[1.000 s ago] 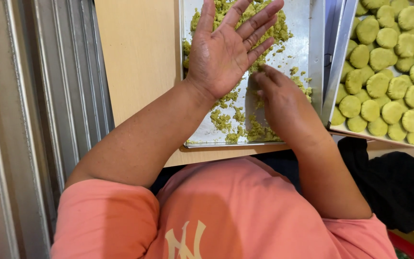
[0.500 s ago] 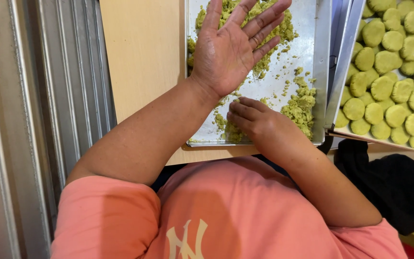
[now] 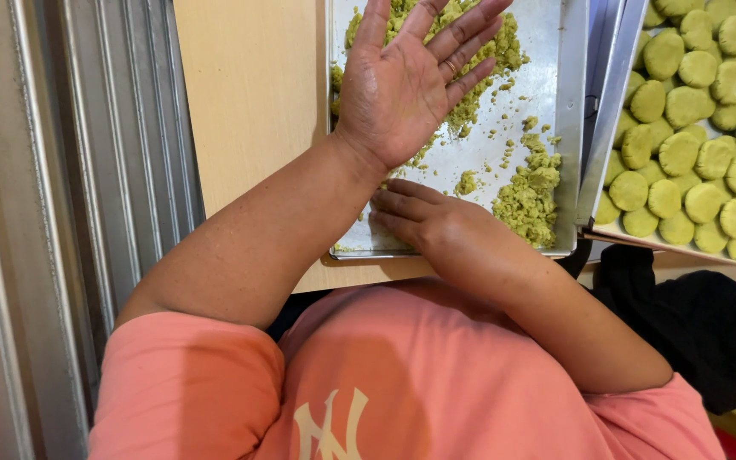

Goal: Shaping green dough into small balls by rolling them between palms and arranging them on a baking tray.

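Observation:
A metal baking tray point(image 3: 566, 102) lies on a wooden table point(image 3: 249, 111) and holds loose green crumbly dough. One heap of crumbs point(image 3: 528, 198) sits near its front right corner, and more crumbs point(image 3: 489, 53) spread over the far part. My left hand point(image 3: 406, 81) hovers palm up above the tray's left side, fingers spread, holding nothing. My right hand point(image 3: 423, 217) rests on the tray's front left corner, just under the left wrist. Its fingers are stretched out flat and point left, and nothing shows in them.
A second tray point(image 3: 613, 128) to the right is tilted and packed with several flattened green dough discs point(image 3: 683, 153). Ribbed metal panels point(image 3: 87, 187) run along the left. A black cloth point(image 3: 713, 328) lies at the lower right, by my pink shirt.
My right hand slid leftward along the tray's front edge to the left corner. The crumbs that lay along that edge are gone from it; a heap shows at the front right. The left hand stayed raised.

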